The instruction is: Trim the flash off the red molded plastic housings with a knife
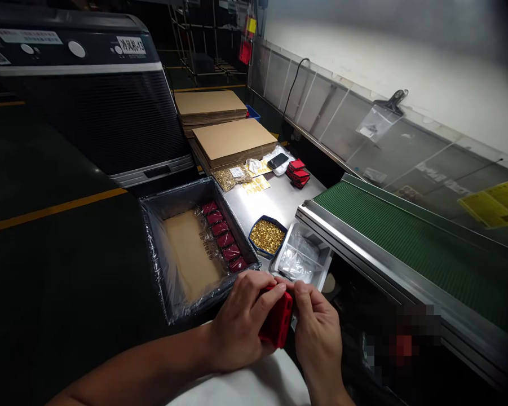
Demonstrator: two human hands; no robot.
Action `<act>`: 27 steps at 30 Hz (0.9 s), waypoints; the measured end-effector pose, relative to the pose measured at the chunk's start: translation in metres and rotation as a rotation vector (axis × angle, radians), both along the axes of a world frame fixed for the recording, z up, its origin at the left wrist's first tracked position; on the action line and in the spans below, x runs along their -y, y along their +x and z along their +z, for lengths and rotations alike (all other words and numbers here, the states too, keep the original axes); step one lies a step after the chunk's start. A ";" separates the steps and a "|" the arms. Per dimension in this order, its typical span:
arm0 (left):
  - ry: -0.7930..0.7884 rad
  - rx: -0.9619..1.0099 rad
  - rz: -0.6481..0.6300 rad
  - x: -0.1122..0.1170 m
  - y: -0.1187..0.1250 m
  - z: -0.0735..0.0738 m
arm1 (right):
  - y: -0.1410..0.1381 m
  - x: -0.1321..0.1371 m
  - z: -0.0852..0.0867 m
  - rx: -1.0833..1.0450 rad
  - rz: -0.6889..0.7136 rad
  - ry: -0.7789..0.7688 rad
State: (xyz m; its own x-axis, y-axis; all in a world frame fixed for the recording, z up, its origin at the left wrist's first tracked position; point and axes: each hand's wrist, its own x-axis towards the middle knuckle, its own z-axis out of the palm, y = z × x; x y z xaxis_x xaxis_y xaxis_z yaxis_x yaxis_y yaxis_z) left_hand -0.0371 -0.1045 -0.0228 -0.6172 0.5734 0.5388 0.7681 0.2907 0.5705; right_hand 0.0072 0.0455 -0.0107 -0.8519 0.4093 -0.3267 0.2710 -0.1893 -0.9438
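Observation:
My left hand (241, 321) is closed around a red plastic housing (283, 322) just above my lap. Close beside the housing's upper edge, my right hand (317, 324) is closed, with thumb and fingertips pinched together. Whatever may lie in that pinch is too small or hidden to name. Just beyond the hands stands a light grey bin (326, 265) holding clear plastic bags (298, 259). Next to it, a dark blue tray (251, 241) is filled with small brass-coloured inserts (268, 235).
A plastic-lined crate (152, 248) at left holds dark red parts (225, 239) over cardboard. Behind are stacked cardboard sheets (232, 138), a bag of brass pieces (232, 177), a phone (278, 160) and red parts (298, 173). A green conveyor (406, 242) runs along the right.

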 end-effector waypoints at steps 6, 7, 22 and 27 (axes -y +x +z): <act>0.013 0.056 0.021 0.010 0.002 0.002 | 0.000 0.006 0.004 -0.047 0.062 0.059; 0.013 0.052 0.029 0.012 0.003 0.002 | -0.001 0.006 0.005 -0.047 0.075 0.102; 0.287 0.557 -0.146 0.031 0.001 0.007 | 0.006 -0.004 0.000 -0.098 0.157 0.205; 0.666 1.046 -0.327 0.039 -0.005 0.003 | 0.022 -0.004 -0.012 -0.402 0.453 0.498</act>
